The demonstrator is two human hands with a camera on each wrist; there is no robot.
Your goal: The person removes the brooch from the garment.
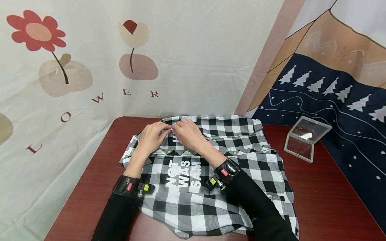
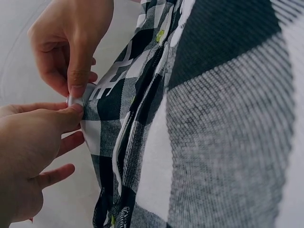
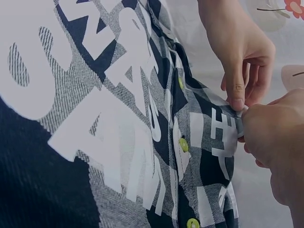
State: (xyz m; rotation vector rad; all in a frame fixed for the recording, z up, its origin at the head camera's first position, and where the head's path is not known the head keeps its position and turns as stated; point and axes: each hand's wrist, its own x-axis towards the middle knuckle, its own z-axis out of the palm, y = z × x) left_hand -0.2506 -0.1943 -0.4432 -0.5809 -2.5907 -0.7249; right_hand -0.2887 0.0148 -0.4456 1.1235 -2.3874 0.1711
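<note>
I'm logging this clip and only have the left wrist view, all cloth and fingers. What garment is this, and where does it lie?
Observer: A black-and-white checked shirt, spread on a dark red table.
Operator: Anything else on the table?
Observer: A small hinged mirror, open, beside the shirt near the tree-print cloth.
Operator: Does the shirt carry print?
Observer: Yes, large white letters on it.
Operator: What colour are the buttons?
Observer: Yellow-green buttons run along the placket, close to where the left hand and right hand pinch the edge.
</note>
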